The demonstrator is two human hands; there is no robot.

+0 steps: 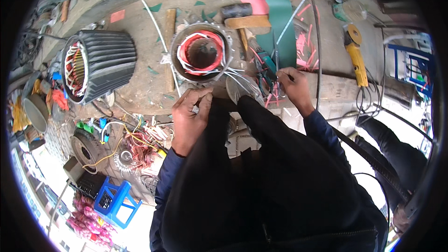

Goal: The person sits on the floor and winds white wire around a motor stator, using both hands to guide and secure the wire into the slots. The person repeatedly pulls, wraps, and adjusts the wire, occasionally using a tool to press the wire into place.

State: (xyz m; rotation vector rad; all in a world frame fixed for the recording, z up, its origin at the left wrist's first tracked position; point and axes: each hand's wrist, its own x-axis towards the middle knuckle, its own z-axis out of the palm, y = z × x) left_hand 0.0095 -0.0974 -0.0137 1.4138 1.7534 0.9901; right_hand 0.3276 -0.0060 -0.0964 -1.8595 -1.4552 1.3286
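Note:
My left hand (190,116) is closed in a pinch just in front of a round motor stator (176,50); whatever lies between its fingertips is too small to make out. The stator stands with its opening upward, its red-insulated winding (186,49) tied with white cord. White leads (236,75) trail from its near right side toward my knees. My right hand (295,88) is closed around a slim metal tool (276,53), perhaps scissors, pointing away from me. Beside it lies a dark green power tool (266,60). My knees are between the hands.
A large finned motor housing (105,63) lies at left. A mallet (236,10), a hammer (243,42), green sheet (282,18) and pink strips (305,46) lie at the back. A yellow angle grinder (357,60) is at right. A blue stool (116,203) and copper scrap (140,151) are at lower left.

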